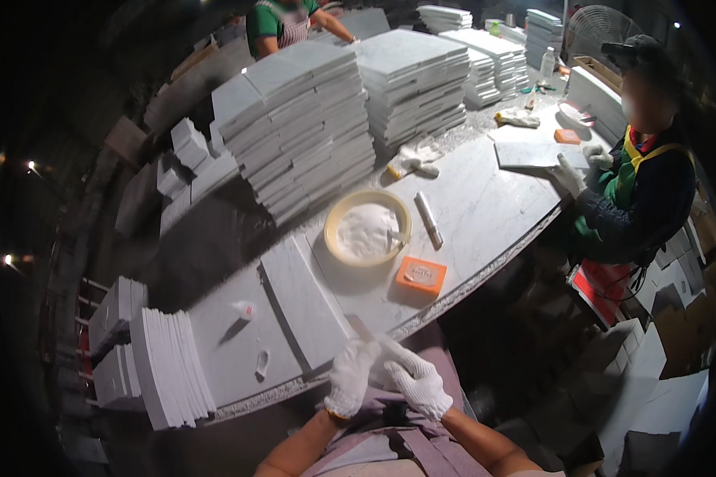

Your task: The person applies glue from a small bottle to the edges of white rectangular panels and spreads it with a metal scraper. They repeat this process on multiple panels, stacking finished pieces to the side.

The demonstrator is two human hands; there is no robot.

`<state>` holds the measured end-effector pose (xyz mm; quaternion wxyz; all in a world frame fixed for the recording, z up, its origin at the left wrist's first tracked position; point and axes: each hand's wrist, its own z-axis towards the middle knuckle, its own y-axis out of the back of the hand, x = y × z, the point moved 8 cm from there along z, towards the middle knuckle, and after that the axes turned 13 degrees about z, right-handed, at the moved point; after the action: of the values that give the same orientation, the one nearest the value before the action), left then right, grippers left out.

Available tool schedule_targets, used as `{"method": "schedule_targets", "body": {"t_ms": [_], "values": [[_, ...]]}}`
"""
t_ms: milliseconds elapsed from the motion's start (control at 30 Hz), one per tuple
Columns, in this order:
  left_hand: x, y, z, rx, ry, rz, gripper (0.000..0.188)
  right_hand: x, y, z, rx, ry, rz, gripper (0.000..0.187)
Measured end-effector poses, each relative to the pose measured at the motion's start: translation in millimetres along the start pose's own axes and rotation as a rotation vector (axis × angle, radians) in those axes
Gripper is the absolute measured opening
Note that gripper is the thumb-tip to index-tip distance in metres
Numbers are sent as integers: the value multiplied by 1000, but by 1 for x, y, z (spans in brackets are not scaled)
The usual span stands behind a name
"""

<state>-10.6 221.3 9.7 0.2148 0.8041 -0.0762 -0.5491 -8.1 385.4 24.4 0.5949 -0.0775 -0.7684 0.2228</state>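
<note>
Both my hands wear white knitted gloves and meet in front of my apron, at the near edge of the stone-topped table. My left hand [352, 377] is closed around a thin, flat, blade-like piece [359, 327] that pokes out toward the table. Against it, my right hand [418, 379] has its fingers bent inward; what they pinch is blurred. Just beyond lies a pale marble slab [304, 300]. A yellow bowl [328, 234] of white powder with a small tool in it stands farther off, near an orange box [422, 276] and a whitish tube [429, 220].
Tall stacks of marble tiles [294, 127] rise at the back, with upright slabs [167, 370] at the left. A small white bottle [244, 310] stands on the table. Gloves [418, 157] lie near the stacks. At the right, a gloved co-worker [644, 171] handles a slab [537, 155]; another person [282, 28] stands behind.
</note>
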Motion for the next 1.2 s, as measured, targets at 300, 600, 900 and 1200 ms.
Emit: {"method": "schedule_targets", "body": {"t_ms": [300, 600, 900, 1200], "values": [[4, -14, 12, 28, -55, -47, 15, -6, 24, -6, -75, -160, 56, 32], [-1, 9, 12, 136, 214, -344, 38, 1, 46, 9, -203, -85, 130, 26], [11, 34, 17, 106, 213, -294, 42, 27, 49, 48, -247, 35, -97, 19], [20, 46, 16, 128, 269, -321, 46, -3, 4, 54, -60, -153, -126, 26]]}}
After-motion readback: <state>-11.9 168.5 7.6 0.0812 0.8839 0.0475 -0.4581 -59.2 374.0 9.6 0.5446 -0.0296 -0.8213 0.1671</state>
